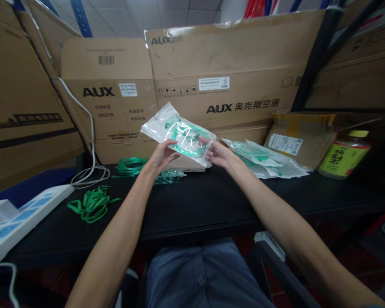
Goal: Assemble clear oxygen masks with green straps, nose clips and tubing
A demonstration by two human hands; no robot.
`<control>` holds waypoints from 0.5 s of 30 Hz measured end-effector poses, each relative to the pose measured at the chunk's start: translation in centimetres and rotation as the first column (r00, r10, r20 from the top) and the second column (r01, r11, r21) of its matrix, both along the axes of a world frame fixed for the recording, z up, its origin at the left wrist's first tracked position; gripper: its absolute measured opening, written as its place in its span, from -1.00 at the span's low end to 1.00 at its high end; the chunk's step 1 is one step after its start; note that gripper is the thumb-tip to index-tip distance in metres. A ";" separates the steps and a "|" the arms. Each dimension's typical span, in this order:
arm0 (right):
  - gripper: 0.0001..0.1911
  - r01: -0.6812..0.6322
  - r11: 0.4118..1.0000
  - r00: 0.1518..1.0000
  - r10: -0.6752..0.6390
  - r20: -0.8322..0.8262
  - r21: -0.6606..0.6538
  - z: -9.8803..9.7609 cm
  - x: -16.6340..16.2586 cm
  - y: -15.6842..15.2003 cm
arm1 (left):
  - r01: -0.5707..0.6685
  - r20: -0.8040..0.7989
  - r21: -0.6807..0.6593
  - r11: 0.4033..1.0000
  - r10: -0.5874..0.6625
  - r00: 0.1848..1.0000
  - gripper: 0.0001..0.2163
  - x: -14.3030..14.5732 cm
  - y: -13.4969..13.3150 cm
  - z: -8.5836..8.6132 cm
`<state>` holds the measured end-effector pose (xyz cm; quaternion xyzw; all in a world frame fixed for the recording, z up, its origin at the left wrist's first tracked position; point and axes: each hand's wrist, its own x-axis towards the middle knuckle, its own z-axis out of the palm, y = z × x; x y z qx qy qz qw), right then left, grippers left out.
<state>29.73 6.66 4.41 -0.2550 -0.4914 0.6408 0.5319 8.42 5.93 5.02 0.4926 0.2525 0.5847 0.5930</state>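
A clear plastic pouch (157, 127) with coiled green tubing inside is held up above the black table, tilted down to the right. My left hand (163, 155) grips its lower left edge, thumb on the front. My right hand (218, 153) has hold of the right end, with some fingers behind the film. Below my left hand lie a coil of green tubing (130, 166) and clear plastic parts (171, 176), partly hidden by my forearm. Behind my right forearm is a stack of similar pouches (266, 160) with green tubing.
A bundle of green straps (93, 203) lies on the black table (192, 205) at left, near a white power strip (35, 218) and a white cable (91, 128). Cardboard boxes (244, 55) stand along the back. A yellow-labelled bottle (345, 156) and a small carton (298, 137) are at right.
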 end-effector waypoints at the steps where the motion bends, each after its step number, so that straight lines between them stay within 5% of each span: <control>1: -0.75 -0.020 1.000 1.000 0.020 -0.015 -0.001 0.0 0.0 -0.1 | 0.004 -0.002 -0.002 1.000 -0.004 1.000 -0.77 0.0 -0.1 0.0; 15: -0.78 0.016 1.000 0.998 -0.015 -0.058 0.019 -0.3 -0.4 0.4 | -0.031 -0.023 -0.071 0.997 0.030 0.999 -0.81 0.1 -0.1 0.0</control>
